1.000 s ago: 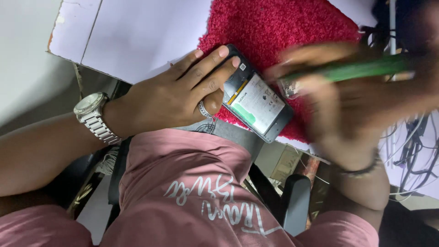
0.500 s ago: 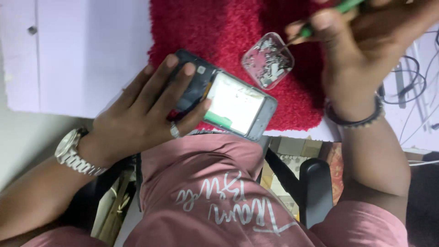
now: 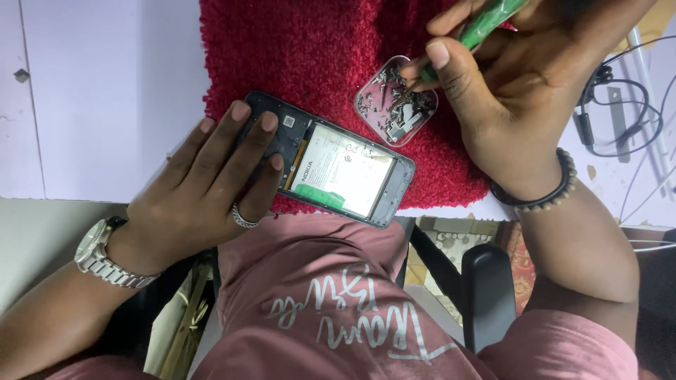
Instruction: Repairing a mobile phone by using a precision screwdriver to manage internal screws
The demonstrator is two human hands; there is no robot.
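Phone (image 3: 331,169), back cover off, lies on the red mat (image 3: 317,49) near the desk's front edge, its battery showing. Left hand (image 3: 204,190) rests spread flat over the phone's upper end, pinning it; keeping that pressure even should stop it sliding on the pile. Right hand (image 3: 507,91) pinches a green tool (image 3: 486,24), tip down in the clear tray (image 3: 396,100) of small screws just beyond the phone. A steady wrist and a slow lift would avoid scattering the screws.

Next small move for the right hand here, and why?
Probably lift one screw from the clear tray and carry it to the opened phone: the right hand has the green tool's tip in the tray, while the left hand pins the phone on the red mat.
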